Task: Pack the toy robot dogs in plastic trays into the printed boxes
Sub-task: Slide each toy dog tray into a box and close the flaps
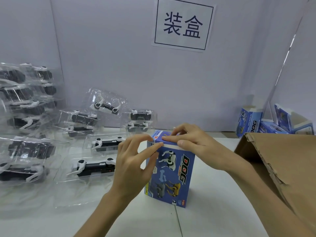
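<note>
Many clear trays [25, 106], each with a black-and-white toy dog inside, are heaped at the far left, stacked several high against the wall [106, 48]. More lie loose on the white table [205, 202] toward the middle: one tray [106, 101] leans tilted against the wall, two [140, 118] sit stacked just right of it, and two more lie flat nearer the camera, the closest one [92, 166] just left of the left hand [133, 165].

That hand is at the upper left corner of the box [171, 175], which stands upright at the centre of the table. Its thumb and forefinger are curled and part-closed, the fingertip [159, 145] touching the top edge of the box; it pinches at the corner rather than wrapping the box. Whether a tray is inside the box cannot be told.

The right hand [191, 142] lies over the box top, fingers spread flat and pressing the lid flap down, thumb at the front edge. It grips nothing; it only presses.

A paper sign [183, 23] with two printed characters hangs on the wall above. To the right, a brown carton [282, 161] lies with its torn flap open. Behind it, by the wall, several empty blue boxes [251, 122] stand with open tops.
</note>
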